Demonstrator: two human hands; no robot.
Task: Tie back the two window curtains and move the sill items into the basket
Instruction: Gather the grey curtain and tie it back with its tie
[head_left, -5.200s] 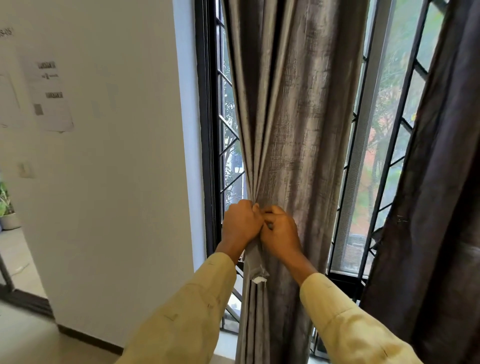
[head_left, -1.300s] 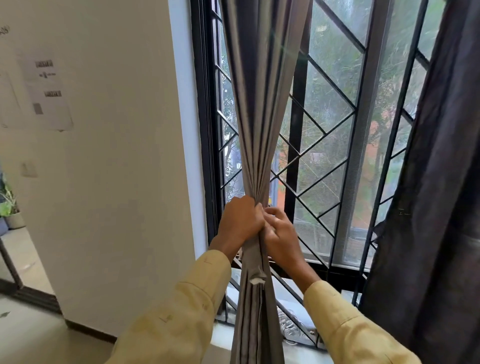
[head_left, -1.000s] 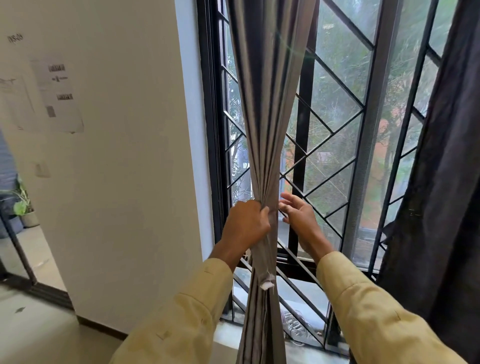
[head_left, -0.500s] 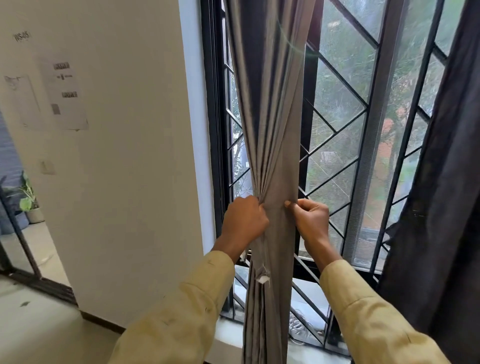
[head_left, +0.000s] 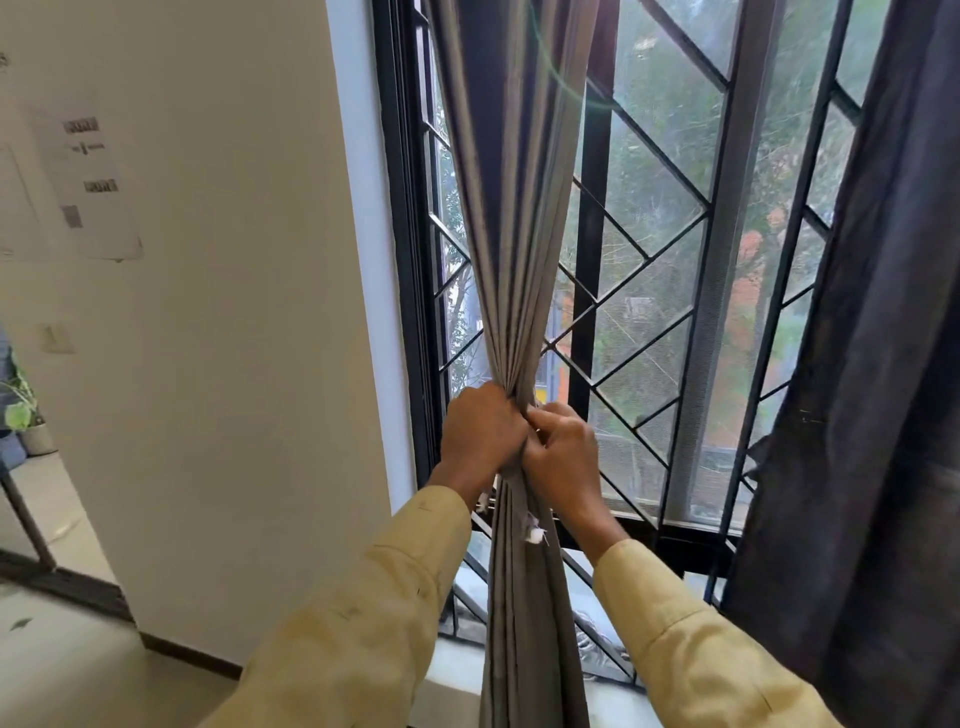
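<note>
The grey left curtain (head_left: 511, 249) hangs in front of the barred window, gathered into a narrow bunch at waist height. My left hand (head_left: 480, 431) grips the bunch from the left. My right hand (head_left: 563, 457) grips it from the right, knuckles touching the left hand. A small white tag (head_left: 534, 534) hangs from the fabric just below my hands. The dark right curtain (head_left: 872, 389) hangs loose at the right edge. The sill (head_left: 457, 670) shows at the bottom, with something grey partly hidden behind the curtain and bars; no basket is in view.
A black diamond-pattern window grille (head_left: 644, 291) stands right behind the curtain. A white wall (head_left: 223, 312) with taped papers fills the left. A potted plant (head_left: 23, 421) sits far left beyond a doorway.
Over the last second my right hand opened, reached right, caught the loose right fold and pulled it in against the left hand. The curtain is now a tight bunch again.
</note>
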